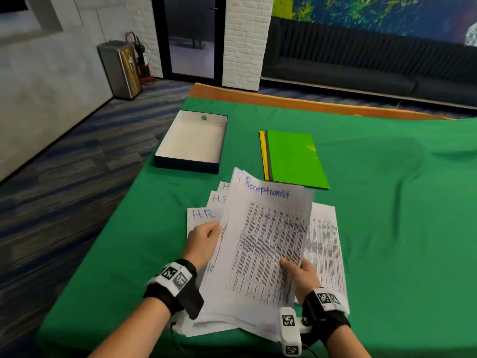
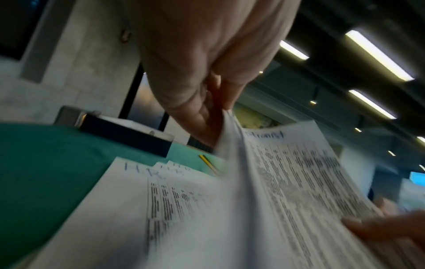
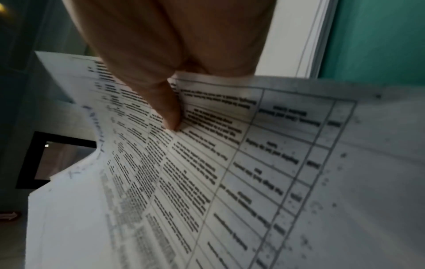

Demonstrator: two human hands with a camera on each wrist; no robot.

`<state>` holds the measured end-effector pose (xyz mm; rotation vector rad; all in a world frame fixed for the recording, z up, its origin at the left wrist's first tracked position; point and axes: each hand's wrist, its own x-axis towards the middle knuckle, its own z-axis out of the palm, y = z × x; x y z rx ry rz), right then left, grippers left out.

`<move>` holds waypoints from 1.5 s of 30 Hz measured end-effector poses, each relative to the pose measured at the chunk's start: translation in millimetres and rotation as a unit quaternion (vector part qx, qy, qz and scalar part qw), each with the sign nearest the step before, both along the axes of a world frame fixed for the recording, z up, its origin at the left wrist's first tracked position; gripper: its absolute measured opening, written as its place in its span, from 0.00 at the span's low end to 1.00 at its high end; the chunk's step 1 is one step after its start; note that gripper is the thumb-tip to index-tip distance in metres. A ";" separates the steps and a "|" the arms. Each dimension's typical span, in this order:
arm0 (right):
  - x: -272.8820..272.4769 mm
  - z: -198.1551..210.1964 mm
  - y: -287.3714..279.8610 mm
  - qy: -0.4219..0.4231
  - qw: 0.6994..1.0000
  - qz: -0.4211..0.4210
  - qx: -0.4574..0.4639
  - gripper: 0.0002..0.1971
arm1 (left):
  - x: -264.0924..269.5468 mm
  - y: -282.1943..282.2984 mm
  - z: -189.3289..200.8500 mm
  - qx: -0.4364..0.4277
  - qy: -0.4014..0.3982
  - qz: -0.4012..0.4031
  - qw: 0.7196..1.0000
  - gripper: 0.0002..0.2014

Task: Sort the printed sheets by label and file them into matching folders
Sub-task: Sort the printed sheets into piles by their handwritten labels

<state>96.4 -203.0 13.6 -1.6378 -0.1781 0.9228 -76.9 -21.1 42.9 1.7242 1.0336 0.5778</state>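
A sheaf of white printed sheets headed "Receptionist" in blue handwriting (image 1: 263,244) is held tilted above the green-clothed bench (image 1: 387,228), between both hands. Its left edge is pinched by the left hand (image 1: 204,241) at nine o'clock, thumb against curled fingers (image 2: 197,109). Its lower right part is pinched by the right hand (image 1: 300,273) at about four o'clock, the thumb (image 3: 168,112) pressed on the printed table. White sheets marked "H.R." (image 1: 202,215) are fanned on the bench under the left hand, and more printed sheets (image 1: 326,244) lie beneath the right. A stack of green and yellow plastic folders (image 1: 294,158) lies at twelve o'clock, and an open dark blue box with a white interior (image 1: 192,140) at eleven o'clock, both well apart from the hands.
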 end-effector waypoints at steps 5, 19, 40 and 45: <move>-0.1 -5.3 -2.1 0.016 1.000 -0.026 0.005 0.08 | -10.7 15.0 -21.5 -0.034 0.009 0.102 0.994 0.08; -10.7 -27.7 -0.6 0.113 0.985 -0.132 0.015 0.07 | -14.3 0.3 -27.0 -0.070 -0.070 0.184 0.978 0.11; -32.1 -3.8 11.9 -0.181 0.979 -0.003 0.091 0.08 | -6.6 0.1 -45.4 0.029 0.035 0.113 0.993 0.22; -33.1 6.7 14.0 -0.167 0.980 0.030 0.107 0.11 | -6.8 8.6 -42.4 -0.059 -0.003 0.125 0.990 0.12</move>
